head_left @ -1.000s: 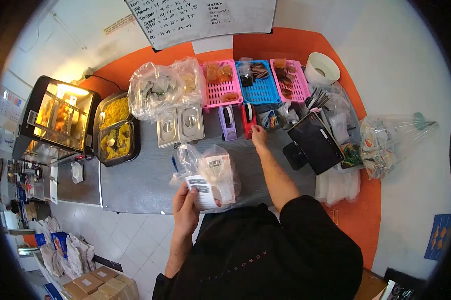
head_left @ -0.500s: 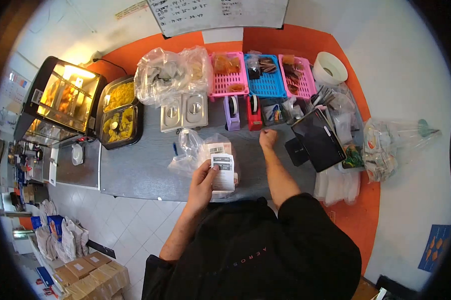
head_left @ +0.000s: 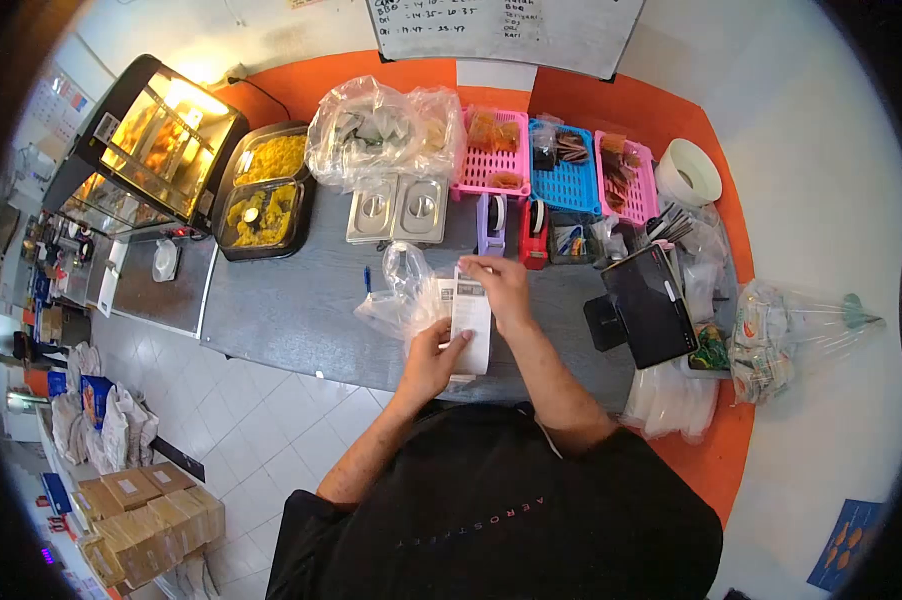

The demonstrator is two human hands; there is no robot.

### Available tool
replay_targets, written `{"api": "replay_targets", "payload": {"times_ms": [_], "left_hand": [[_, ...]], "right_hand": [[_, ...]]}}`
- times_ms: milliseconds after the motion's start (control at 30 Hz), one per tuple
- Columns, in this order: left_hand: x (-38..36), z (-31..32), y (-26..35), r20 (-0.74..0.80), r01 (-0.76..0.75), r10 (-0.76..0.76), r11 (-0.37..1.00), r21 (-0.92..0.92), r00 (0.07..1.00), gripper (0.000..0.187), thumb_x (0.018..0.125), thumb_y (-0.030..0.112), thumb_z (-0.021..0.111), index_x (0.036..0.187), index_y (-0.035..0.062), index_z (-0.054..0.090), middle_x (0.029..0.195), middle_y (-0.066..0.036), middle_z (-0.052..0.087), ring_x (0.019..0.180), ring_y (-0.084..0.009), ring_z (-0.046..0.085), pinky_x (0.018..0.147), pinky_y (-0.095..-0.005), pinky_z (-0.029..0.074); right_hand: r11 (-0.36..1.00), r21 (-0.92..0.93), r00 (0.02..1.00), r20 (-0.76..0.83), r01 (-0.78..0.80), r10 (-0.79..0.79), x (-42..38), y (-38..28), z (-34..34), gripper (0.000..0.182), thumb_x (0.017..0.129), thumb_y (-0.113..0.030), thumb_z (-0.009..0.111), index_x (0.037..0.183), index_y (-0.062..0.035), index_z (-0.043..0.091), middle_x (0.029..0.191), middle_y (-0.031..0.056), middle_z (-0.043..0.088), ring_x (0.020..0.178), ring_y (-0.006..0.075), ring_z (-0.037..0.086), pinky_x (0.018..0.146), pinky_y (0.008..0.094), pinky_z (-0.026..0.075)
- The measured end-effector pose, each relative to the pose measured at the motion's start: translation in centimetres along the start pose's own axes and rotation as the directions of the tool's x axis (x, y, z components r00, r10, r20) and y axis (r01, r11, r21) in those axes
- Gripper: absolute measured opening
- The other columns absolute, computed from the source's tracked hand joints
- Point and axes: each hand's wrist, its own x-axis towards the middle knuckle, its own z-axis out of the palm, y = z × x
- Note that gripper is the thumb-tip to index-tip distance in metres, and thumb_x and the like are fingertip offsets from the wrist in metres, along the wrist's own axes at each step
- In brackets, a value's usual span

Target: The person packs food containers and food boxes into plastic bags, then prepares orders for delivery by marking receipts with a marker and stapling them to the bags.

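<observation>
A white printed receipt (head_left: 473, 322) is held between both hands above the grey counter. My left hand (head_left: 432, 362) grips its lower left side, thumb across the paper. At the top edge, the fingers of my right hand (head_left: 503, 290) are closed on the receipt. Behind it lies a clear plastic bag (head_left: 399, 302) with a second printed slip, partly hidden by the receipt and my left hand. A blue pen (head_left: 367, 279) rests left of the bag. Just beyond my right hand stand a purple tape dispenser (head_left: 490, 224) and a red tape dispenser (head_left: 533, 238).
Lidded steel containers (head_left: 397, 210) and pink and blue baskets (head_left: 565, 180) line the counter's back. A black tablet (head_left: 649, 305) stands at right. Black food trays (head_left: 261, 215) and a lit display warmer (head_left: 156, 140) are at left. Cardboard boxes (head_left: 146, 525) sit lower left.
My right hand has come from the counter beside the red tape dispenser to the top of the receipt. The receipt now stands more upright, and the view has shifted slightly.
</observation>
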Motion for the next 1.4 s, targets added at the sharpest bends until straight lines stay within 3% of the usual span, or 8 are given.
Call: {"api": "replay_targets", "payload": {"times_ms": [333, 467, 633, 767, 1100, 1200, 1333, 1400], "left_hand": [[-2.7, -1.5, -4.4, -0.014, 0.321, -0.323, 0.932, 0.169, 0.946, 0.032, 0.093, 0.026, 0.061, 0.09, -0.0046, 0.067, 0.075, -0.002, 0.066, 0.063, -0.0073, 0.056, 0.057, -0.0245, 0.045], [-3.3, -1.2, -4.1, 0.01, 0.347, -0.347, 0.938, 0.002, 0.938, 0.025, 0.092, 0.02, 0.063, 0.091, -0.0058, 0.065, 0.079, -0.005, 0.067, 0.065, -0.0077, 0.059, 0.058, -0.0236, 0.049], [-4.7, -1.4, -2.7, 0.08, 0.357, -0.352, 0.868, -0.346, 0.933, 0.021, 0.09, 0.016, 0.065, 0.093, -0.0043, 0.063, 0.081, -0.007, 0.067, 0.071, -0.012, 0.064, 0.07, -0.0283, 0.058], [-5.0, -1.6, 0.9, 0.03, 0.325, -0.342, 0.856, -0.402, 0.939, 0.021, 0.09, 0.016, 0.065, 0.095, -0.0042, 0.063, 0.083, -0.008, 0.067, 0.073, -0.0128, 0.065, 0.071, -0.0278, 0.057], [0.4, -1.6, 5.0, 0.045, 0.188, -0.192, 0.838, -0.512, 0.98, 0.023, 0.091, 0.018, 0.064, 0.101, -0.0017, 0.062, 0.091, -0.008, 0.067, 0.079, -0.017, 0.067, 0.073, -0.0305, 0.055], [-0.9, -1.7, 5.2, 0.048, 0.251, -0.264, 0.824, -0.507, 0.963, 0.022, 0.092, 0.022, 0.062, 0.099, 0.0008, 0.063, 0.089, -0.007, 0.067, 0.079, -0.0154, 0.066, 0.073, -0.0285, 0.053], [-4.1, -2.1, 0.7, 0.098, 0.345, -0.335, 0.852, -0.393, 0.937, 0.023, 0.092, 0.024, 0.063, 0.098, 0.0016, 0.063, 0.088, -0.007, 0.067, 0.076, -0.0141, 0.066, 0.07, -0.0262, 0.053], [-5.6, -2.3, -1.7, 0.134, 0.343, -0.316, 0.876, -0.34, 0.939, 0.023, 0.091, 0.023, 0.064, 0.098, 0.001, 0.063, 0.089, -0.008, 0.067, 0.076, -0.0151, 0.066, 0.069, -0.026, 0.054]], "right_hand": [[0.908, -0.272, 0.804, 0.429, -0.319, 0.411, 9.6, 12.0, -4.1, 0.027, 0.077, -0.023, 0.072, 0.094, -0.0013, 0.07, 0.091, 0.0089, 0.069, 0.092, 0.0133, 0.061, 0.08, 0.0311, 0.047], [0.842, -0.458, 0.907, 0.154, -0.285, 0.391, 10.3, 14.5, -4.1, 0.025, 0.079, -0.023, 0.07, 0.091, -0.0015, 0.066, 0.084, 0.0068, 0.067, 0.085, 0.0135, 0.061, 0.077, 0.0295, 0.047], [0.909, -0.39, 0.928, -0.263, 0.148, -0.264, 9.4, 14.6, -5.2, 0.016, 0.086, -0.018, 0.063, 0.092, -0.0027, 0.064, 0.079, 0.0044, 0.065, 0.077, 0.013, 0.061, 0.067, 0.0259, 0.045], [0.948, -0.184, 0.898, 0.407, 0.258, -0.165, 6.5, 7.5, -5.2, 0.036, 0.095, -0.026, 0.045, 0.084, -0.0022, 0.07, 0.088, 0.0051, 0.07, 0.083, 0.0131, 0.061, 0.08, 0.0285, 0.044], [0.946, -0.245, 0.677, 0.662, -0.21, 0.322, 6.9, 8.1, -2.3, 0.062, 0.101, -0.049, 0.026, 0.124, -0.003, 0.06, 0.12, 0.0137, 0.062, 0.114, 0.0214, 0.054, 0.106, 0.0325, 0.032], [0.959, -0.258, 0.913, 0.407, 0.117, -0.002, 6.2, 6.4, -2.0, 0.067, 0.098, -0.057, 0.025, 0.121, -0.0068, 0.064, 0.128, 0.0171, 0.057, 0.12, 0.0258, 0.051, 0.107, 0.0347, 0.03], [0.921, -0.384, 0.781, 0.553, -0.068, 0.289, 5.4, 7.0, -4.6, 0.071, 0.096, -0.061, 0.024, 0.116, -0.0088, 0.067, 0.131, 0.0181, 0.055, 0.125, 0.0297, 0.048, 0.109, 0.0352, 0.027], [0.817, -0.576, 0.943, 0.271, -0.003, 0.194, 5.0, 7.7, -5.8, 0.071, 0.096, -0.061, 0.025, 0.108, -0.0083, 0.071, 0.127, 0.0196, 0.058, 0.122, 0.0309, 0.051, 0.105, 0.0356, 0.033]]}}
